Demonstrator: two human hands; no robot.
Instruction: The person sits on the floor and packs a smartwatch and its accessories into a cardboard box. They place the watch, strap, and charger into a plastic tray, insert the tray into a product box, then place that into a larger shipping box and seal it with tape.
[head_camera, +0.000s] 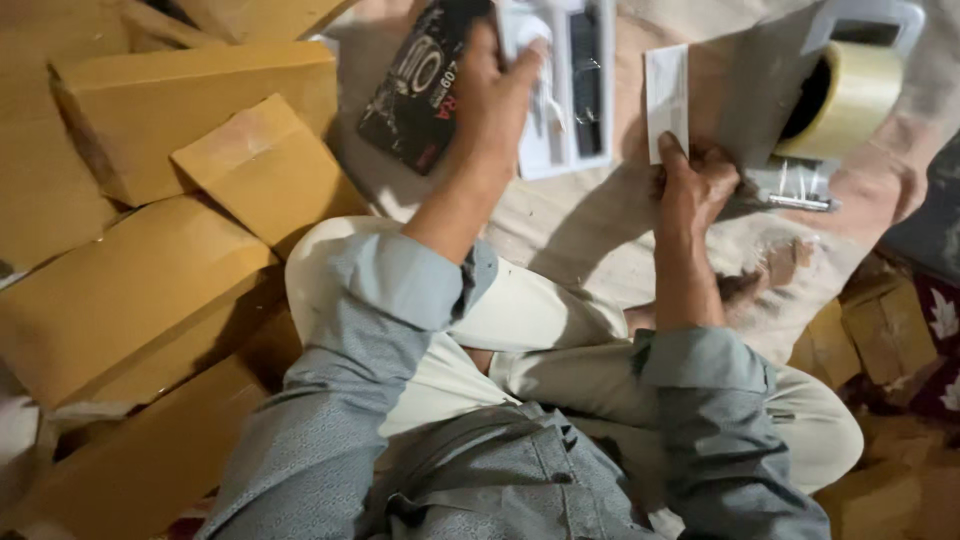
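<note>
Pale cloth covers the floor where a person sits cross-legged in grey sleeves and light trousers, seen from above. Closed brown cardboard boxes are stacked at the left, their contents hidden; smaller brown cartons lie at the right edge. Left hand reaches forward with the fingers curled onto a white open tray box, which holds a dark strap-like item in a moulded insert; its thumb side rests against a black printed box just beside the tray. Right hand is closed in a pinch on a small white folded paper, held upright well apart from the tray. Just beyond that hand lies a tape dispenser with a roll of clear tape.
</note>
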